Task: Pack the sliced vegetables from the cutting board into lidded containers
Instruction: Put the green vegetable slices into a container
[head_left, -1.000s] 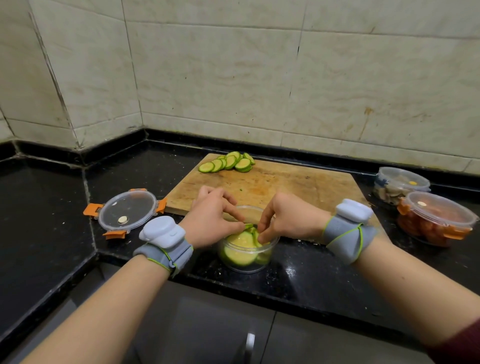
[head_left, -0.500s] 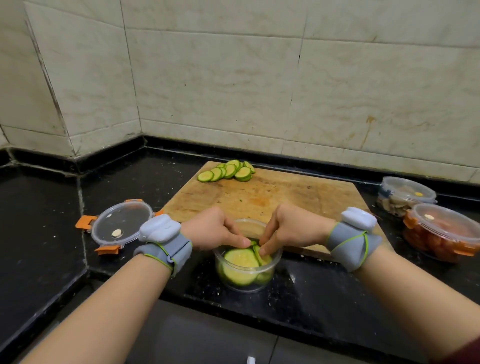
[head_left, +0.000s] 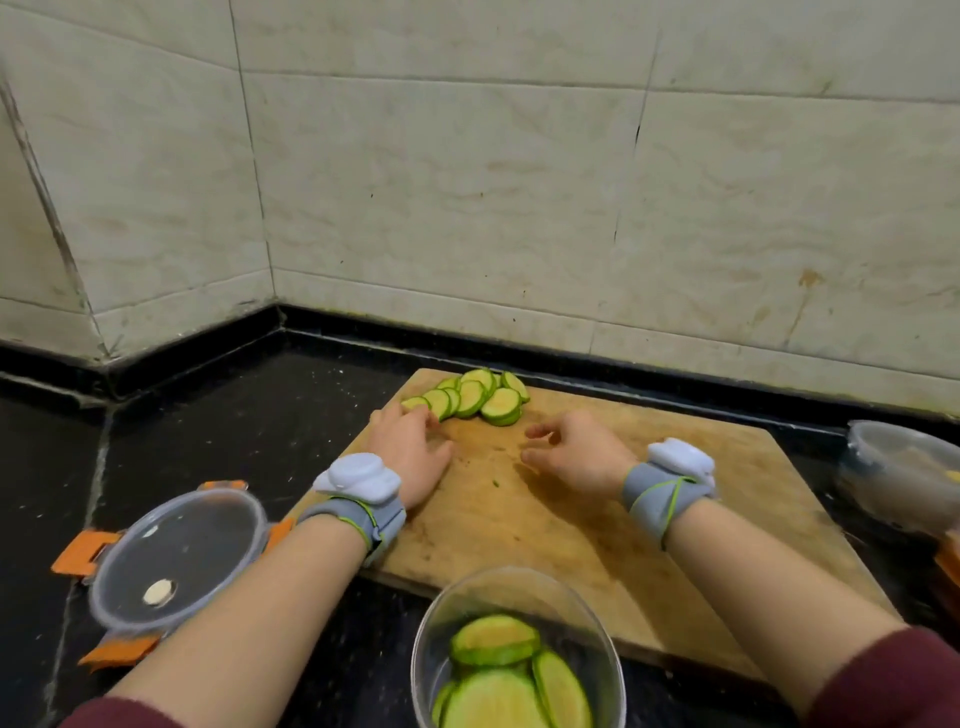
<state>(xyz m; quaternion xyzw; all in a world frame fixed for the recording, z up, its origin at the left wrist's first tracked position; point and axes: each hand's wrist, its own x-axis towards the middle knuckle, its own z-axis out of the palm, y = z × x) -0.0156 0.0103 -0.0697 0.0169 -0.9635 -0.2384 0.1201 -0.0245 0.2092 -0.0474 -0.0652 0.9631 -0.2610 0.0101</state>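
I see slices (head_left: 472, 397) just ahead of left hand (head_left: 410, 447), maybe touching | row runs rightward | right hand (head_left: 576, 452) farther | both loose, empty

Both forearms (head_left: 270, 597) stretch forward, side by side and apart. The left hand (head_left: 410, 452) lies palm down, fingers reaching ahead. The right hand (head_left: 576, 454) hangs palm down, fingers loosely curled, holding nothing.
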